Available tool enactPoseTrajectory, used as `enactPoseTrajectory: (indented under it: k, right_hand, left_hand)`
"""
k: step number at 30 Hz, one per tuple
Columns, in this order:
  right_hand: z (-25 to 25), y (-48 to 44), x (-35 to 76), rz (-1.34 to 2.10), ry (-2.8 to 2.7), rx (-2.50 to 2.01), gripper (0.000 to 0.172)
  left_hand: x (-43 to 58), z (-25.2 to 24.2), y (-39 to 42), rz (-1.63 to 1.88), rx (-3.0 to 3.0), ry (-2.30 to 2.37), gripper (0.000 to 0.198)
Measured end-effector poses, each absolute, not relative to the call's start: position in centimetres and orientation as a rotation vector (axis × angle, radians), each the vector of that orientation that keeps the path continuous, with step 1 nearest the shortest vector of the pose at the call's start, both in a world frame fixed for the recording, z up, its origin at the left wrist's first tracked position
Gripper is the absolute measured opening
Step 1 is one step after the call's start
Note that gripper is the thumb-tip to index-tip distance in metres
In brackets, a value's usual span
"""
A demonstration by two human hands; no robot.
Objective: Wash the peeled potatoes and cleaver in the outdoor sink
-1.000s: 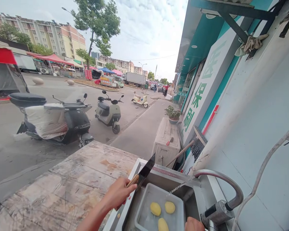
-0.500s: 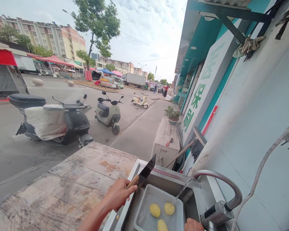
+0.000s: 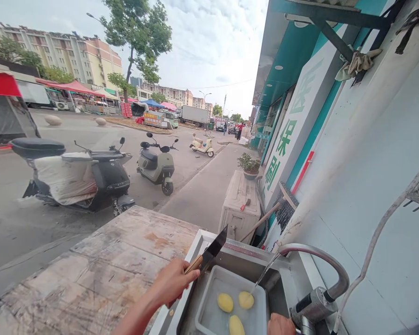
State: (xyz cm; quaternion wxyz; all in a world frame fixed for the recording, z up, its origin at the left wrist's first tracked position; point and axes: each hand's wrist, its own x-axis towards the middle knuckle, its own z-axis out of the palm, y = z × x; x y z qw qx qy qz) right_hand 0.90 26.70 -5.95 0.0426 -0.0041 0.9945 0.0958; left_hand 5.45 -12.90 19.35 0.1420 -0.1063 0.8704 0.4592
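My left hand (image 3: 174,280) is closed around the wooden handle of a kitchen knife (image 3: 212,247). The dark blade points up and away over the sink's left rim. In the metal sink (image 3: 277,288) sits a pale plastic tub (image 3: 209,316) of water with three yellow peeled potatoes: one at the left (image 3: 225,302), one under the stream (image 3: 246,300) and one nearest me (image 3: 236,325). Water runs from the curved faucet (image 3: 330,265) into the tub. My right hand (image 3: 281,324), cut off by the bottom edge, is curled by the tub's right side below the faucet. Whatever it grips is hidden.
A worn wooden table (image 3: 101,274) adjoins the sink on the left. Beyond stand a pale box-like unit (image 3: 240,200), a mop (image 3: 284,209) and a potted plant (image 3: 249,165). Scooters (image 3: 157,163) are parked along the street. A pipe and wall border the right.
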Motion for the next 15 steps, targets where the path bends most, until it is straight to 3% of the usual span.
enactPoseTrajectory:
  k: [15]
  right_hand:
    - [-5.99, 26.58, 1.09, 0.297, 3.018, 0.008, 0.033]
  left_hand:
    - [5.98, 20.20, -12.45, 1.285, -0.290, 2.530, 0.040]
